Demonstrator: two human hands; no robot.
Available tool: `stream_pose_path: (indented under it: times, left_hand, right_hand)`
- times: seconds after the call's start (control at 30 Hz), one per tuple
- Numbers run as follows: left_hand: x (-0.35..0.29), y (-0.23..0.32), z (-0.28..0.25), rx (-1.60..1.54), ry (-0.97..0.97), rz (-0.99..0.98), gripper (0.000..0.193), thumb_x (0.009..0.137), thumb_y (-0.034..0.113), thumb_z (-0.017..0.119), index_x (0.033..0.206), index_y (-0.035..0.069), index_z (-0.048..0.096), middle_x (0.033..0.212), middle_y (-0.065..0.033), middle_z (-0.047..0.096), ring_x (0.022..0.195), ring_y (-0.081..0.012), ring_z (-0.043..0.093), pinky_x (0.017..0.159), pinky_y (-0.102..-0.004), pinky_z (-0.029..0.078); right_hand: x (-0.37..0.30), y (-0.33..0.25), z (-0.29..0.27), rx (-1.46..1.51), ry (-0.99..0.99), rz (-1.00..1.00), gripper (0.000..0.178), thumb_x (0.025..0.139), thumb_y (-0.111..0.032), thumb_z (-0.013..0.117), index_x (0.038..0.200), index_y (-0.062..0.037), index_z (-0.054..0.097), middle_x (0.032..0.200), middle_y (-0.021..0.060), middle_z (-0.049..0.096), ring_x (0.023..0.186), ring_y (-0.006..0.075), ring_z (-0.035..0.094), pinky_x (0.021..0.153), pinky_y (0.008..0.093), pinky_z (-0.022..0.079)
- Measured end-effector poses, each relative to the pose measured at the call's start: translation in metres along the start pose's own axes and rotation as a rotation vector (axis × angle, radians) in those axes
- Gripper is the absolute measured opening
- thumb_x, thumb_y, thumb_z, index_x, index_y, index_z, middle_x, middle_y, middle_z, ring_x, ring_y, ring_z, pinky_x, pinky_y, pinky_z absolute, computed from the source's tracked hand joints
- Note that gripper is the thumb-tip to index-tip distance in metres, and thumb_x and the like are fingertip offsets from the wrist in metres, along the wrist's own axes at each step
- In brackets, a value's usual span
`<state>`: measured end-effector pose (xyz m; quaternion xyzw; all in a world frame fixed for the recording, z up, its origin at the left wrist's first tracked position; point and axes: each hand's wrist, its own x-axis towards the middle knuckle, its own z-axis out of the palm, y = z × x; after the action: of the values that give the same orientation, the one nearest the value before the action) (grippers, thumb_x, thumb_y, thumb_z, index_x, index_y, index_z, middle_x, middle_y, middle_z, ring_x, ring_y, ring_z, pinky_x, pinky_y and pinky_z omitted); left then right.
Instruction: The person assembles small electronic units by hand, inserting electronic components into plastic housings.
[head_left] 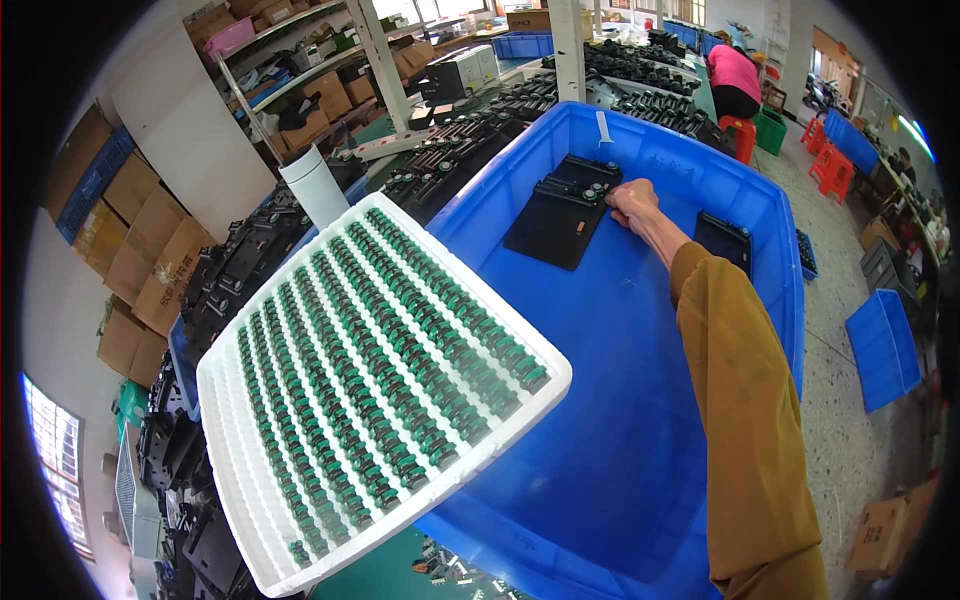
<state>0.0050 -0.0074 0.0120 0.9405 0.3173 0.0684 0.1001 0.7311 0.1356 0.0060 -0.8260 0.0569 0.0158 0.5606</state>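
One hand visible: right hand (pixel 634 204), fingers curled, by the right ends of black bars (pixel 566 192) running leftward from it; grip unclear (left hand out of frame).

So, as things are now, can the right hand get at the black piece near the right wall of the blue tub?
Probably yes: the right hand is inside the blue tub, and nothing visible stands between it and that black piece. It seems to touch another black part, though.
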Motion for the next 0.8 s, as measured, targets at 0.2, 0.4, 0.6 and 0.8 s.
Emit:
stream_pose_path:
  times: [0.2, 0.4, 0.6, 0.8]
  left_hand:
    - [0.001, 0.003, 0.003, 0.045, 0.061, -0.015, 0.049, 0.099, 0.039, 0.046, 0.137, 0.010, 0.056, 0.147, -0.0239, 0.048, 0.127, -0.0441, 0.050, 0.107, -0.0680, 0.034]
    - [0.009, 0.005, -0.006, -0.028, -0.018, -0.057, 0.047, 0.099, 0.040, 0.047, 0.135, 0.011, 0.058, 0.147, -0.0227, 0.050, 0.126, -0.0431, 0.051, 0.107, -0.0673, 0.034]
    - [0.000, 0.000, 0.006, 0.070, 0.065, -0.010, 0.047, 0.098, 0.041, 0.049, 0.132, 0.011, 0.060, 0.147, -0.0214, 0.050, 0.127, -0.0418, 0.051, 0.107, -0.0669, 0.034]
    - [-0.001, 0.003, 0.003, 0.057, 0.075, -0.034, 0.046, 0.097, 0.042, 0.052, 0.130, 0.012, 0.062, 0.146, -0.0215, 0.050, 0.127, -0.0413, 0.050, 0.107, -0.0670, 0.034]
  right_hand:
    - [0.000, -0.007, -0.002, -0.032, -0.100, 0.064, 0.013, 0.080, -0.003, 0.077, 0.091, 0.0029, 0.072, 0.089, 0.0148, 0.070, 0.064, 0.0233, 0.068, 0.050, 0.0311, 0.056]
    - [0.014, -0.004, -0.003, 0.146, -0.167, 0.097, 0.007, 0.080, 0.004, 0.072, 0.087, 0.0042, 0.070, 0.087, 0.0141, 0.068, 0.065, 0.0240, 0.067, 0.051, 0.0328, 0.057]
    - [0.018, -0.008, 0.000, 0.294, -0.118, 0.116, 0.006, 0.083, 0.005, 0.067, 0.084, -0.0004, 0.066, 0.082, 0.0101, 0.064, 0.069, 0.0209, 0.064, 0.056, 0.0323, 0.059]
    - [0.019, -0.017, 0.001, 0.382, -0.087, 0.133, 0.009, 0.085, 0.008, 0.064, 0.080, 0.0003, 0.063, 0.083, 0.0092, 0.062, 0.075, 0.0206, 0.063, 0.064, 0.0332, 0.061]
